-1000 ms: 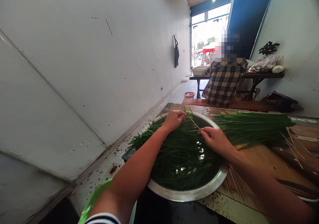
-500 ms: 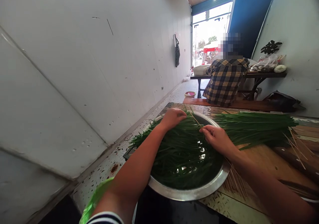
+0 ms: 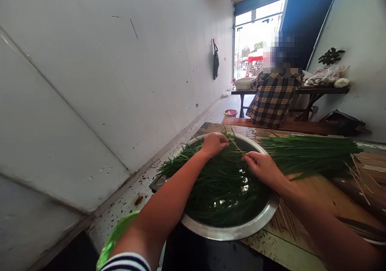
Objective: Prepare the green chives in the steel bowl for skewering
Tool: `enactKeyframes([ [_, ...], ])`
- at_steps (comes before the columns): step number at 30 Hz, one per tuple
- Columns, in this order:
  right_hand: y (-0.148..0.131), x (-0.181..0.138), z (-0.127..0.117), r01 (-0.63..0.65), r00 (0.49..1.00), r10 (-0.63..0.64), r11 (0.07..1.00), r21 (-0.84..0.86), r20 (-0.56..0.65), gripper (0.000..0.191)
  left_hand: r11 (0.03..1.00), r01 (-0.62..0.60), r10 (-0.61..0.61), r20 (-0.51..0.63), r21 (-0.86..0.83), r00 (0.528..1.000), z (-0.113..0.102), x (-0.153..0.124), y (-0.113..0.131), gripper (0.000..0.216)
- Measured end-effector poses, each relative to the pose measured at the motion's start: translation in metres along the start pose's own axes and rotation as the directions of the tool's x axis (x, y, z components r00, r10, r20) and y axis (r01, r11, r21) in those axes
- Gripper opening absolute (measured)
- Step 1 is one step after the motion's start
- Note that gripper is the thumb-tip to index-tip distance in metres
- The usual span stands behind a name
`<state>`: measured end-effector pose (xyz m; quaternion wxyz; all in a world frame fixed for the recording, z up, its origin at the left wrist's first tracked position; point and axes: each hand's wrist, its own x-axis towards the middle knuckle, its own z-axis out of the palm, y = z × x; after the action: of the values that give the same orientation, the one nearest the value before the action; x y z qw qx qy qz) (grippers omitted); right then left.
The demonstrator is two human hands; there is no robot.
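Observation:
A wide metal basin (image 3: 229,234) holds long green chives (image 3: 217,182) lying in water. Over its right side, my right hand (image 3: 258,164) pinches the lower end of a thin bamboo skewer (image 3: 237,146), which slants up to the left. My left hand (image 3: 214,144) is above the chives at the basin's far side, its thumb and fingers closed close to the skewer's upper end. What lies between those fingertips is too small to make out. A few green tips (image 3: 225,131) poke up just behind them.
A big bundle of chives (image 3: 310,152) lies on the table to the right, beside a wooden board (image 3: 319,194). Loose skewers (image 3: 283,218) rest right of the basin. A green bag (image 3: 116,239) is at lower left. A person in a plaid shirt (image 3: 274,98) sits ahead.
My left hand has shifted slightly right, closer to the skewer's upper end. The right hand keeps its pinch on the skewer almost in the same place.

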<state>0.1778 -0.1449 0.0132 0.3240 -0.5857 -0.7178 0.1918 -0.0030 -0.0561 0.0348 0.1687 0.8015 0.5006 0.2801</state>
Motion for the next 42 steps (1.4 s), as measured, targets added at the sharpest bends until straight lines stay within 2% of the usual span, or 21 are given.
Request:
enactKeyframes([
  [3,0.001,0.000,0.000,0.004,1.000,-0.004,1.000,0.016,0.004,0.032,0.992,0.061,-0.069,-0.066,-0.114,0.995,-0.002,0.001,-0.001,0.019],
  [6,0.002,0.000,0.000,0.014,1.000,-0.014,1.000,0.025,0.007,0.031,0.989,0.064,-0.078,-0.103,-0.131,0.992,-0.002,0.003,-0.004,0.023],
  [12,0.002,0.000,0.000,0.028,1.000,-0.028,0.999,0.019,0.004,0.030,0.992,0.057,-0.066,-0.081,-0.116,0.995,0.000,0.005,-0.007,0.024],
  [17,0.002,0.000,0.000,0.040,0.999,-0.040,0.999,0.000,-0.002,0.030,0.982,0.051,-0.060,-0.044,-0.181,0.997,0.001,0.006,-0.010,0.023],
  [24,0.002,-0.001,0.000,0.034,0.999,-0.034,0.999,0.001,0.004,0.030,0.966,0.034,-0.063,-0.103,-0.256,0.993,0.005,0.010,-0.018,0.027],
  [42,0.001,-0.001,-0.001,0.025,1.000,-0.026,1.000,0.016,0.011,0.032,0.908,0.108,-0.112,0.015,-0.405,0.994,0.005,0.007,-0.014,0.023],
])
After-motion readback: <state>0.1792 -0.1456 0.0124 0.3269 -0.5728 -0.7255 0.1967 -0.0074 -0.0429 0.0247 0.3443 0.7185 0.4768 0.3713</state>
